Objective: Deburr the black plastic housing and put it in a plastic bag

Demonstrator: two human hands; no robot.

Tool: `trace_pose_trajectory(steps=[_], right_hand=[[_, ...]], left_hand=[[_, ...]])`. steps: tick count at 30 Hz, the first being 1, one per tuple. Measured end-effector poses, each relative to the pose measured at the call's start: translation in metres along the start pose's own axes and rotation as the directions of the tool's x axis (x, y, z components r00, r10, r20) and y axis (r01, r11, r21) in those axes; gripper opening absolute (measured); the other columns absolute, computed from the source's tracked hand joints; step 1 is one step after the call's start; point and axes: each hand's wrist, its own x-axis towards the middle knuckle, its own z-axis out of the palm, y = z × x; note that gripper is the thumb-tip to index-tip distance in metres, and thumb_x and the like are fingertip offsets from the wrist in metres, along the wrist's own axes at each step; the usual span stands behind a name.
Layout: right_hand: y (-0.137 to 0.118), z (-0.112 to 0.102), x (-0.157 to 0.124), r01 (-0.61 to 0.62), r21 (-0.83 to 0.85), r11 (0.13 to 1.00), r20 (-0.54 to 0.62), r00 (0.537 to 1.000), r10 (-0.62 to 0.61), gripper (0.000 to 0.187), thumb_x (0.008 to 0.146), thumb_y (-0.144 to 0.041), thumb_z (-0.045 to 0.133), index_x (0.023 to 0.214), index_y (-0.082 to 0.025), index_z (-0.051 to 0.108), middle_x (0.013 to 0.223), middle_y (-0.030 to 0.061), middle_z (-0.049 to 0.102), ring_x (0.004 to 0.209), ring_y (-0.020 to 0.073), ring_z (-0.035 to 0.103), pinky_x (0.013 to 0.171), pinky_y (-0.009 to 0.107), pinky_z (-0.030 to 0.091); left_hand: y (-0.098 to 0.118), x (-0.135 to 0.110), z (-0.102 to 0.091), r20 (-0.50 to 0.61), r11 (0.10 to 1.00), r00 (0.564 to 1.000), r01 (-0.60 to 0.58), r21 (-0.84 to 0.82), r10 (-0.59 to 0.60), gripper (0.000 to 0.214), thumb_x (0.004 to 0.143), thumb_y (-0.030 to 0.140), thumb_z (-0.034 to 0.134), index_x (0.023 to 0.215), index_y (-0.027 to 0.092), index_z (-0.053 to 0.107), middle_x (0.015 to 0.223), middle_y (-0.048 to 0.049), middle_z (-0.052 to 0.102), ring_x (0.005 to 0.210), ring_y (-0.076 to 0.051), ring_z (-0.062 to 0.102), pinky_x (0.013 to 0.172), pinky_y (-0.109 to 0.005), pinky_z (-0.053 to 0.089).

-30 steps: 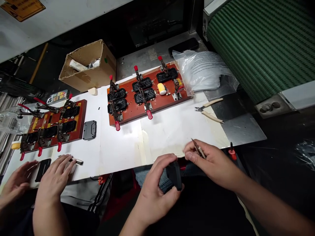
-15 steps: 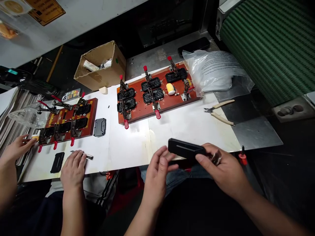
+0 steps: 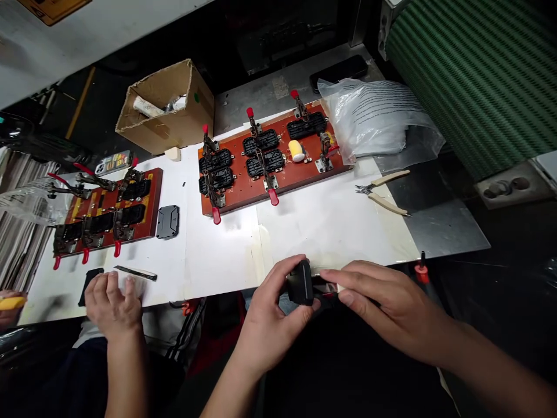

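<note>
My left hand [image 3: 272, 316] grips a black plastic cover [image 3: 300, 283] between fingers and thumb, tilted so that its narrow edge faces me. Close on its right, my right hand [image 3: 383, 299] is closed in a pinch on a slim tool with a pale end [image 3: 338, 288], which looks like a small knife. The tool's tip lies near the cover's right side; whether they touch I cannot tell. Beyond my hands, a red-brown fixture board [image 3: 243, 191] carries several black plastic parts under red-handled toggle clamps [image 3: 270, 188]. A yellow-and-white roll [image 3: 296, 151] lies on that board.
Cream-handled nippers [image 3: 383, 191] lie open at right, near a clear plastic bag [image 3: 378, 119]. At left are a second clamp board [image 3: 150, 203], a grey cover [image 3: 167, 222], a craft knife [image 3: 136, 273] and a co-worker's hand [image 3: 114, 302]. A cardboard box [image 3: 165, 125] stands behind.
The black cover has passed from my right hand to my left and turned on edge. My right hand now pinches the slim tool beside it. The co-worker's far hand has drawn back with something yellow.
</note>
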Motion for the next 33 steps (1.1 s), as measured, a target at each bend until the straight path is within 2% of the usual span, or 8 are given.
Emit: trace_pose_trajectory(steps=[3,6,17,22,24,26,30,33], right_hand=[[-0.002,-0.003,0.001,0.136,-0.057,0.989,-0.012,0.991,-0.136,0.044,0.105,-0.017,0.056,0.147,-0.029,0.057,0.122,-0.0009,0.073,0.109,0.0104,0.064,0.096,0.023,0.050],[-0.005,-0.001,0.003,0.169,-0.075,0.983,-0.020,0.985,-0.171,0.044,0.104,-0.016,0.059,0.147,-0.026,0.058,0.120,-0.0004,0.073,0.106,0.0108,0.064,0.093,0.025,0.051],[-0.002,0.005,0.001,0.161,-0.107,0.981,-0.042,0.985,-0.166,0.039,0.104,-0.016,0.059,0.142,-0.023,0.062,0.114,0.0016,0.075,0.098,0.0140,0.065,0.086,0.030,0.052],[0.000,0.003,0.002,0.142,-0.133,0.981,-0.037,0.988,-0.148,0.042,0.103,-0.017,0.058,0.144,-0.027,0.060,0.114,0.0008,0.074,0.100,0.0151,0.066,0.088,0.031,0.053],[0.006,0.000,0.005,0.097,-0.164,0.982,-0.070,0.992,-0.110,0.042,0.105,-0.020,0.056,0.145,-0.030,0.060,0.117,0.0001,0.075,0.104,0.0155,0.067,0.091,0.031,0.054],[0.015,-0.003,0.010,-0.007,-0.200,0.980,-0.143,0.990,-0.022,0.038,0.107,-0.025,0.053,0.143,-0.033,0.062,0.120,-0.0003,0.076,0.108,0.0161,0.069,0.095,0.031,0.054],[0.043,-0.014,0.023,-0.291,-0.306,0.906,-0.345,0.921,0.179,0.030,0.107,-0.039,0.052,0.132,-0.028,0.066,0.120,0.0033,0.077,0.107,0.0235,0.072,0.091,0.038,0.055],[0.065,-0.020,0.029,-0.328,-0.457,0.827,-0.393,0.908,0.143,0.026,0.106,-0.041,0.053,0.118,-0.024,0.068,0.112,0.0056,0.077,0.104,0.0281,0.070,0.091,0.043,0.053]], left_hand=[[0.001,0.000,-0.001,0.019,0.999,1.000,0.019,-0.048,-0.018,0.062,0.090,0.023,0.080,0.143,0.044,0.056,0.145,0.0025,0.062,0.128,-0.020,0.065,0.110,-0.035,0.052],[0.002,0.000,-0.001,0.025,0.996,0.999,0.030,-0.082,-0.028,0.060,0.090,0.027,0.081,0.141,0.044,0.056,0.145,0.0021,0.062,0.128,-0.021,0.065,0.108,-0.035,0.053],[-0.002,0.000,-0.003,0.047,0.999,0.999,0.001,-0.035,0.001,0.059,0.089,0.029,0.082,0.142,0.042,0.057,0.146,-0.0004,0.062,0.133,-0.023,0.063,0.115,-0.039,0.050],[-0.003,-0.001,-0.004,0.076,1.000,0.997,-0.028,-0.004,0.028,0.062,0.090,0.026,0.080,0.143,0.045,0.056,0.147,0.0011,0.061,0.136,-0.023,0.061,0.119,-0.042,0.049],[0.000,-0.003,-0.003,0.117,0.999,0.992,-0.052,-0.012,0.053,0.063,0.089,0.024,0.081,0.143,0.046,0.056,0.148,0.0015,0.061,0.138,-0.023,0.060,0.122,-0.042,0.049],[0.004,-0.005,-0.001,0.165,0.997,0.984,-0.067,-0.038,0.073,0.063,0.088,0.024,0.082,0.142,0.046,0.058,0.148,0.0014,0.061,0.140,-0.024,0.059,0.123,-0.043,0.049],[0.010,-0.007,0.002,0.209,0.994,0.975,-0.064,-0.085,0.081,0.063,0.087,0.025,0.083,0.141,0.048,0.059,0.146,0.0011,0.063,0.138,-0.025,0.061,0.122,-0.045,0.049],[0.008,-0.009,0.004,0.207,0.990,0.977,-0.029,-0.135,0.056,0.061,0.087,0.027,0.083,0.140,0.047,0.060,0.147,0.0009,0.062,0.138,-0.024,0.061,0.121,-0.043,0.050]])
